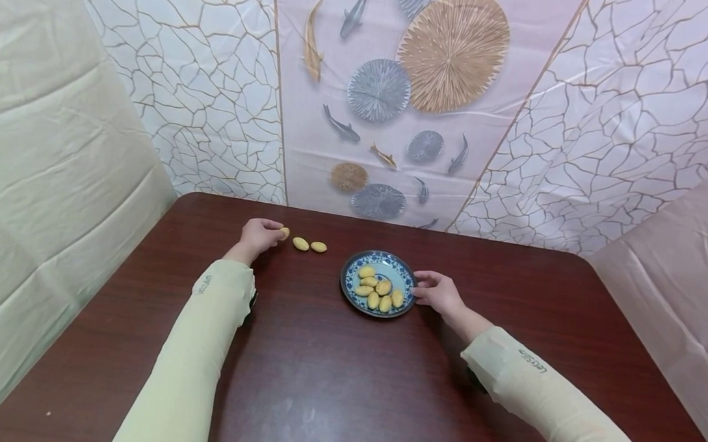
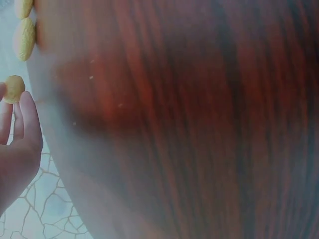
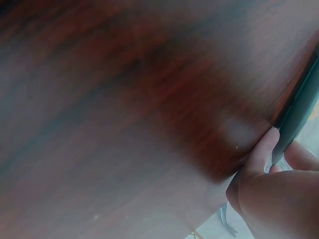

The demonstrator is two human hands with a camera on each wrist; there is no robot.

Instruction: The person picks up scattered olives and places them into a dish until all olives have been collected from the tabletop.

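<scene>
My left hand [image 1: 258, 236] pinches a small yellow oval piece [image 2: 14, 89] with a rough, nut-like surface between thumb and fingertips, at the far left of the table. Two similar yellow ovals [image 1: 301, 244] lie just to the right of it on the wood. On the table's middle stands a round blue-and-white patterned plate [image 1: 351, 297] with a dark rim, holding several more yellow ovals [image 1: 383, 287] grouped together. At its right edge my right hand [image 1: 440, 293] grips the rim, thumb on one side and fingers on the other, as the right wrist view shows.
The dark reddish wooden table [image 1: 319, 382] has rounded far corners. Behind it hangs a patterned cloth [image 1: 376, 150] with fish and round leaf shapes, and pale fabric [image 1: 46, 139] closes off the left side. Both forearms wear pale sleeves [image 1: 191, 345].
</scene>
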